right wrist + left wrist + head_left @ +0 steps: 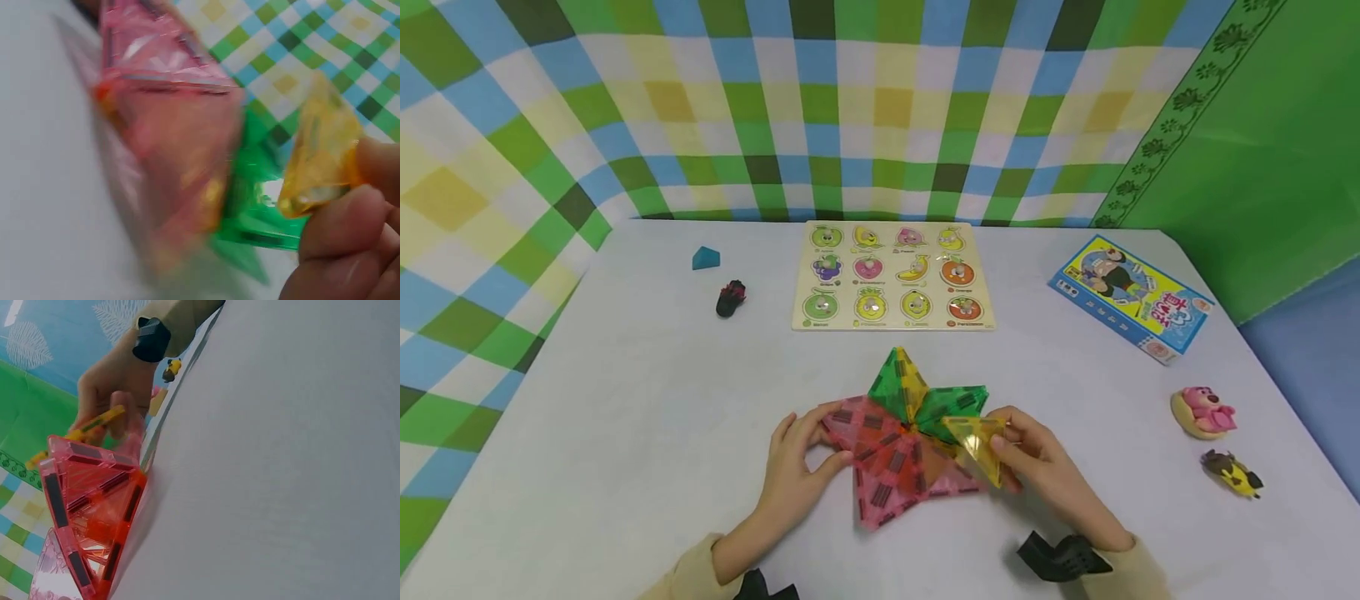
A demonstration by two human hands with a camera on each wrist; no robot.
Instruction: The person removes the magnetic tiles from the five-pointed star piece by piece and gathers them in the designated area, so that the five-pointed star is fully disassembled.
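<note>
A star-like build of see-through magnetic tiles lies on the white table in the head view, with pink-red tiles (887,487) at its left and front and green tiles (953,404) at the back and right. One yellow tile (915,387) sits between the green ones at the back point. My left hand (801,467) holds the build's left pink point between thumb and fingers. A yellow triangular tile (325,150) is pinched in my right hand (1033,454), over the build's right side. From the left wrist, the red and pink tiles (94,519) stand up off the table.
Behind the build lies a fruit puzzle board (893,318). A blue box (1131,296) is at the back right, with a pink bear figure (1208,412) and a yellow-and-black toy (1232,473) nearer. At the left are a teal block (705,258) and a small dark toy (730,298).
</note>
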